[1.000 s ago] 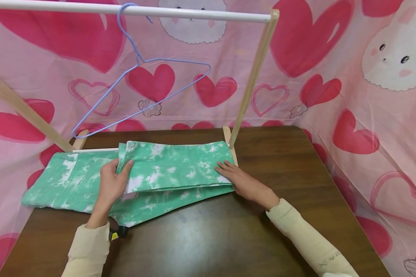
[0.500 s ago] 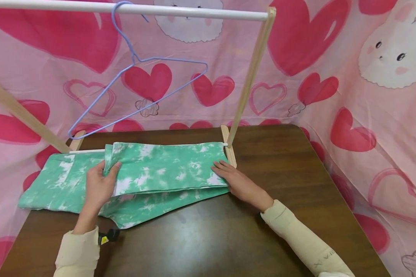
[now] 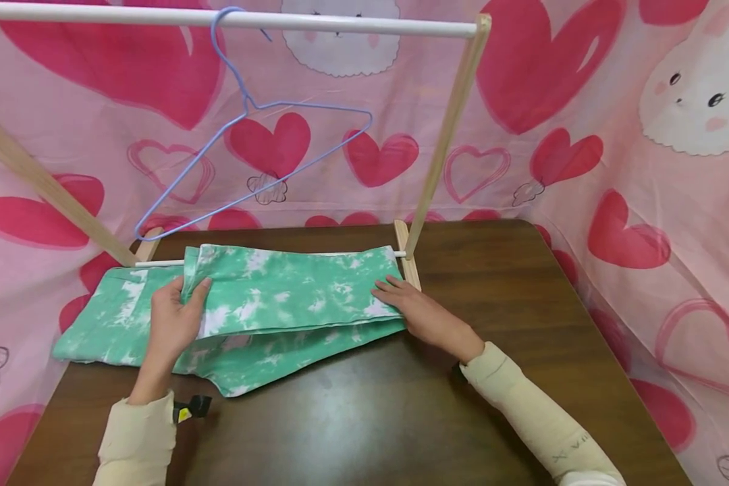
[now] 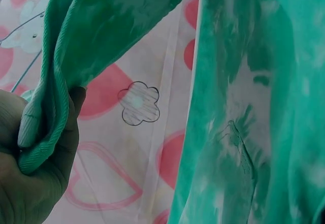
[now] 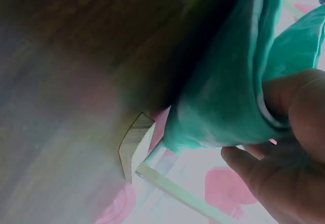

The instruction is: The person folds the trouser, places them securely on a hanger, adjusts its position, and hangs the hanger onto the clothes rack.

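A green-and-white garment [image 3: 291,290] is laid in folded layers on the table [image 3: 492,324], and its long axis is stretched sideways, from beyond the left hand [image 3: 175,320] across to the right hand [image 3: 428,314]. The upper flap is spanned between the two: its left end, a stitched hem, is pinched between the left thumb and fingers, while its right end is gripped by the right hand, the thumb tucked inside the fold. The garment's middle is approached more closely by the left hand, since a further length is spread to that hand's left. The lower rod [image 3: 158,263] is set just past the hands; the blue hanger [image 3: 246,108] is hung farther above, nearer the left.
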The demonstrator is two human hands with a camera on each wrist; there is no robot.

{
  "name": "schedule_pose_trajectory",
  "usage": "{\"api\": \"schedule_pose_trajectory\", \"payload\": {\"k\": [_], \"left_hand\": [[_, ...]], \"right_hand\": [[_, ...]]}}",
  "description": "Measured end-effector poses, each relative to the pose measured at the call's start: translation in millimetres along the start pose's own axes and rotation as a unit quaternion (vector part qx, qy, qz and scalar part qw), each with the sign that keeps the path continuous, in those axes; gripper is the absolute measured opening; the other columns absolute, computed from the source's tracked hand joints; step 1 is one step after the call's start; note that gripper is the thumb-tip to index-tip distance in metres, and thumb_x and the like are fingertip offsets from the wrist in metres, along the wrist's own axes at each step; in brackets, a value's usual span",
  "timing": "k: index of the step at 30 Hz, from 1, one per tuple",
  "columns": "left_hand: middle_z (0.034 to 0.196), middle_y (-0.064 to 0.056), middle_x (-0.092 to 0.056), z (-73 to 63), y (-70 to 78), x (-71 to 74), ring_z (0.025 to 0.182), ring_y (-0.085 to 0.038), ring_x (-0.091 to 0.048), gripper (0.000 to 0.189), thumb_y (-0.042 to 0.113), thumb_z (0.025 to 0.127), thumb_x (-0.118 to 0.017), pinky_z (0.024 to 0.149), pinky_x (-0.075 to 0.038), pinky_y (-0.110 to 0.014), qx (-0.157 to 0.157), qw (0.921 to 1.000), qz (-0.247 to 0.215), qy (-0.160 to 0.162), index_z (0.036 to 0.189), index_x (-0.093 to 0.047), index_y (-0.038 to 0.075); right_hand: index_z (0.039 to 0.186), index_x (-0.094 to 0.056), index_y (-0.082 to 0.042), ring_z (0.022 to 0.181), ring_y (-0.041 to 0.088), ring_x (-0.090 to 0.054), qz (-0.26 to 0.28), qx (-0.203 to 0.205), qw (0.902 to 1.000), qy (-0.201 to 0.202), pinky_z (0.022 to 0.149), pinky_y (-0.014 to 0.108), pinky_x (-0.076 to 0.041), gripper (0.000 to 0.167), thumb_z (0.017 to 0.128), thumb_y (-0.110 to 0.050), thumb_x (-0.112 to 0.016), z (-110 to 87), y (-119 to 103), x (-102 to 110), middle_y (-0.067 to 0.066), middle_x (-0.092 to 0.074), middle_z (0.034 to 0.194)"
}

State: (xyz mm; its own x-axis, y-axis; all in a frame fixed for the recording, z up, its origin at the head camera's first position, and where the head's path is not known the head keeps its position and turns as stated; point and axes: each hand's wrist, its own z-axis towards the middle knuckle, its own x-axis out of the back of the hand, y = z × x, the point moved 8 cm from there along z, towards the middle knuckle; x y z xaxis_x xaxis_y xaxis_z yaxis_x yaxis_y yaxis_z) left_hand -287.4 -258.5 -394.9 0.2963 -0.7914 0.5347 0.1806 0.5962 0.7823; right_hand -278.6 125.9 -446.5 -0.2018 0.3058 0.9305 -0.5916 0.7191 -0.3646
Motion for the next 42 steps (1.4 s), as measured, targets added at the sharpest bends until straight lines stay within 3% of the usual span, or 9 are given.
{"api": "schedule_pose_trajectory", "payload": {"k": [11, 18, 25, 29, 36, 42], "left_hand": [[0.058, 0.004, -0.053, 2.1, 5.7, 5.8, 0.050, -0.005, -0.043, 0.029, 0.020, 0.105, -0.057, 0.053, -0.038, -0.020, -0.006, 1.0000, -0.004, 0.005, 0.105, -0.069, -0.006], [0.067, 0.027, -0.056, 3.7, 2.9, 21.1, 0.067, 0.004, -0.050, 0.025, 0.015, 0.101, -0.062, 0.066, -0.039, -0.014, -0.006, 0.9989, 0.008, 0.045, 0.103, -0.072, -0.008], [0.053, 0.006, -0.047, 1.1, -0.7, 32.0, 0.059, -0.002, -0.041, 0.025, 0.015, 0.100, -0.064, 0.062, -0.035, -0.019, -0.002, 0.9989, 0.011, 0.046, 0.087, -0.068, -0.006], [0.053, 0.008, -0.047, 3.5, 1.2, 39.6, 0.059, -0.001, -0.041, 0.021, 0.011, 0.099, -0.065, 0.060, -0.034, -0.017, -0.017, 0.9987, 0.004, 0.048, 0.087, -0.068, -0.006], [0.056, 0.015, -0.047, 8.5, 1.6, 56.5, 0.066, -0.004, -0.041, 0.015, 0.007, 0.096, -0.068, 0.060, -0.033, -0.016, -0.031, 0.9973, 0.000, 0.067, 0.093, -0.071, -0.007], [0.054, 0.014, -0.050, 12.0, -2.5, 64.1, 0.062, -0.002, -0.043, 0.020, 0.010, 0.096, -0.069, 0.055, -0.035, -0.016, -0.041, 0.9980, 0.012, 0.047, 0.098, -0.072, -0.009]], "right_hand": [[0.148, -0.052, -0.005, 0.149, 0.031, -0.037, -0.022, 0.006, 0.9995, 0.020, 0.111, 0.047, -0.044, 0.057, 0.094, 0.012, -0.061, 0.5, -2.4, -6.2, 0.011, -0.050, 0.154], [0.152, -0.045, -0.003, 0.151, 0.032, -0.033, -0.040, 0.016, 0.9989, 0.017, 0.111, 0.045, -0.044, 0.065, 0.092, 0.014, -0.063, -0.7, -7.4, -13.3, 0.014, -0.041, 0.160], [0.153, -0.042, -0.002, 0.151, 0.035, -0.032, -0.052, 0.042, 0.9975, 0.020, 0.116, 0.046, -0.038, 0.065, 0.093, 0.010, -0.063, 1.9, -12.1, -23.0, 0.019, -0.037, 0.161], [0.153, -0.044, -0.003, 0.151, 0.035, -0.031, -0.047, 0.035, 0.9982, 0.011, 0.118, 0.048, -0.035, 0.064, 0.093, 0.013, -0.061, 4.5, -11.4, -26.2, 0.019, -0.036, 0.161], [0.153, -0.044, -0.003, 0.151, 0.033, -0.033, -0.026, 0.008, 0.9995, -0.012, 0.114, 0.046, -0.041, 0.076, 0.085, 0.010, -0.075, 3.9, -7.7, -29.1, 0.017, -0.034, 0.163], [0.154, -0.041, -0.004, 0.153, 0.032, -0.028, -0.003, 0.008, 0.9995, -0.030, 0.116, 0.044, -0.039, 0.073, 0.089, 0.014, -0.067, 3.7, -12.3, -32.3, 0.016, -0.030, 0.165]]}}
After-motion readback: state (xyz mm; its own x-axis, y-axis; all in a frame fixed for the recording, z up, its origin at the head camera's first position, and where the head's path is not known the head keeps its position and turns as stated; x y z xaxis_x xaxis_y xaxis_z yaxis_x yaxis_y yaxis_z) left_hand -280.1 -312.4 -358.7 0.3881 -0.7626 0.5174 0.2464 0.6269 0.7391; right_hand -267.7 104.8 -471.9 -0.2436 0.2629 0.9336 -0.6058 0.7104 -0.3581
